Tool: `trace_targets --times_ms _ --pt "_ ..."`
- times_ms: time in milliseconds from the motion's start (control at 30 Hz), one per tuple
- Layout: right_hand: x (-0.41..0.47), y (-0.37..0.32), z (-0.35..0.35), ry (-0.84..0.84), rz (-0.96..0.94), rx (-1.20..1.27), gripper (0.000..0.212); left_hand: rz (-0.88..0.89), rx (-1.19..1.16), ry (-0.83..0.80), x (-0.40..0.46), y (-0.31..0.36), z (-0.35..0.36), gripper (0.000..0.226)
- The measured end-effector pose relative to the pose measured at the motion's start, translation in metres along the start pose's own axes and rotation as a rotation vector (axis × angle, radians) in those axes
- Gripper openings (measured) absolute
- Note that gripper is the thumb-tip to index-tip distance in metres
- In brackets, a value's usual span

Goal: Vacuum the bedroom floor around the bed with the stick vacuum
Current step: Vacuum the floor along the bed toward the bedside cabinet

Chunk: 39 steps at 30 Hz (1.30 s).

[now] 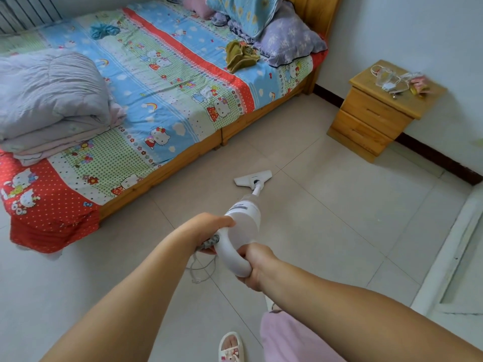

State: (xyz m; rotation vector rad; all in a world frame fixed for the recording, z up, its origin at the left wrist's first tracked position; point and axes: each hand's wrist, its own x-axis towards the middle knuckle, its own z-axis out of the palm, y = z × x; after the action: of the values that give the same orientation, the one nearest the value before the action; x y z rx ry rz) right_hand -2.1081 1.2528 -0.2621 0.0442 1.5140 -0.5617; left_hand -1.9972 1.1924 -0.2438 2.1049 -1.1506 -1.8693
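Observation:
The white stick vacuum [243,218] slants away from me across the tiled floor [326,210]. Its flat floor head [252,178] lies on the tiles a short way out from the bed's wooden side rail [183,159]. My right hand [257,265] grips the lower end of the loop handle. My left hand [211,228] grips the top of the handle where it meets the body, with a grey patterned piece under the palm. A thin white cord [201,270] hangs below the handle. The bed [162,82] with a cartoon-print sheet fills the upper left.
A wooden nightstand [376,113] with small items on top stands by the right wall. A folded quilt [49,100] and pillows [285,35] lie on the bed. A white door frame [449,252] runs along the right. My slippered foot [231,346] is at the bottom.

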Motion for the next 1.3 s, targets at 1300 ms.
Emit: trace_targets --times_ms 1300 --pt "-0.045 0.098 0.011 -0.072 0.081 0.003 0.017 0.125 0.091 0.073 -0.104 -0.064 -0.002 0.016"
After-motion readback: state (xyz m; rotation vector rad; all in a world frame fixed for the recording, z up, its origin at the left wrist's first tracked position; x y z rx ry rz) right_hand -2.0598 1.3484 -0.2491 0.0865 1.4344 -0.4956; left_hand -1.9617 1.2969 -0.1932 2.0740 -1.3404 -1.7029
